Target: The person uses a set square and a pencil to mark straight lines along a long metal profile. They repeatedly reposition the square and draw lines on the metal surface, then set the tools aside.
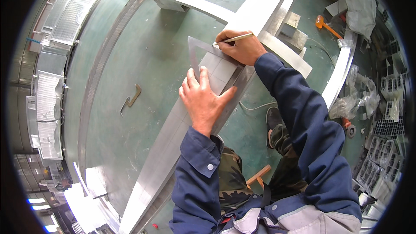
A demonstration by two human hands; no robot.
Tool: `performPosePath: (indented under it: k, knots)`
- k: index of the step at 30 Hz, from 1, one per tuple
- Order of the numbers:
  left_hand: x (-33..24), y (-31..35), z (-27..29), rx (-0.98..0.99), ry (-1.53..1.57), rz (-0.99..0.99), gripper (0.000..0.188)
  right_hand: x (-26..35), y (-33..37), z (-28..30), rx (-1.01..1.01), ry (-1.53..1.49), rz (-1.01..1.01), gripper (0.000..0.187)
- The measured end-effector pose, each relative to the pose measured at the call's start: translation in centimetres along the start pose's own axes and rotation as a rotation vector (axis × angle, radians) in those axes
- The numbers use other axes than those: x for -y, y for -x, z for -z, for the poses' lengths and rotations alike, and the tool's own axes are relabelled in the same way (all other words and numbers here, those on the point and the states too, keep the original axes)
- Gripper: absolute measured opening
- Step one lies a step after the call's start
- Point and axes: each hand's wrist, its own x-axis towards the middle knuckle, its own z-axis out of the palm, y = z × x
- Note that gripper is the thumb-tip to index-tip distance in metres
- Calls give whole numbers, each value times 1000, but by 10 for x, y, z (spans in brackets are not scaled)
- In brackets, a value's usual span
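Pencil (242, 37) pinched above metal beam (167, 134)

Right grip (243, 51) closes narrowly on the pencil; left grip (201, 100), spread wide, touches the triangular square (193, 53) atop the beam. Left of the beam lies a C-clamp (138, 93); right, an orange mallet (320, 21).

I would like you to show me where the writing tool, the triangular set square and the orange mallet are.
Writing tool (237, 38), head view: the middle of its shaft.
Triangular set square (204, 46), head view: its upper bar.
Orange mallet (320, 21), head view: its striking head.
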Motion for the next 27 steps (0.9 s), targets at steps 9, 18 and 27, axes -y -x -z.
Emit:
performPosePath:
  k: [9, 18, 27]
  knots:
    - [-1, 0, 1, 8, -16, 15, 109, 4, -1, -1, 31, 63, -9, 23]
    - [-2, -1, 2, 24, -1, 19, 109, 10, 6, 22, 115, 21, -25, 21]
    - [-4, 0, 4, 24, -12, 27, 109, 17, 44, 69, 177, 123, 14, 19]
